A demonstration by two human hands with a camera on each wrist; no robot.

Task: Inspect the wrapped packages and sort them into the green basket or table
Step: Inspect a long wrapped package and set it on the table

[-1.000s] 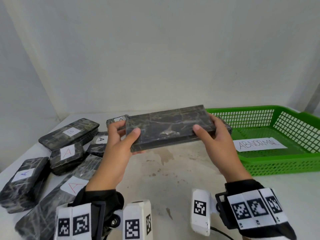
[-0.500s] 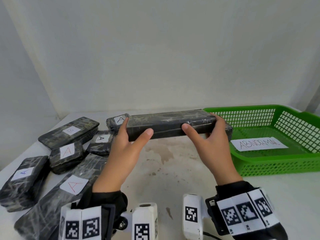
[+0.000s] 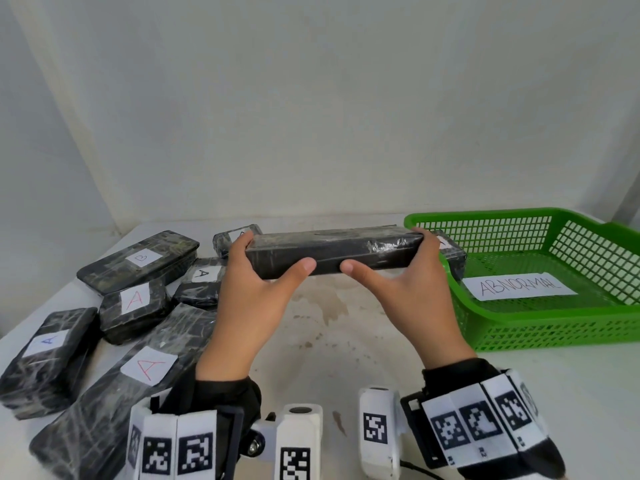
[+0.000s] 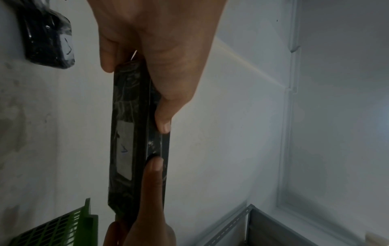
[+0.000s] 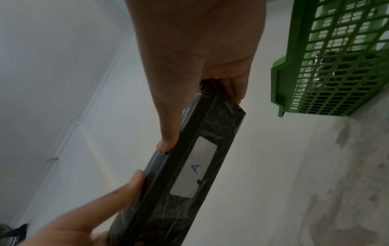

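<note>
Head view shows both hands holding one long dark package [image 3: 332,249] level above the table [image 3: 346,341], clear of it; the left hand [image 3: 256,289] grips its left end, thumb on the near face and fingers over the far edge; the right hand [image 3: 412,289] grips the right end the same way, so neither hand is free; the two thumbs lie close together on the near side. Right wrist view shows a white label [image 5: 194,168] marked A in blue on the package's underside. Green basket [image 3: 554,327] sits to the right on the table, holding a paper sheet [image 3: 519,287] that reads ABNORMAL; another package [image 3: 453,258] lies just behind the right hand at the basket's left wall. Left of the hands lie more wrapped packages, one labelled B [image 3: 138,259], others A [image 3: 133,304], one long A [image 3: 131,386] nearest.
</note>
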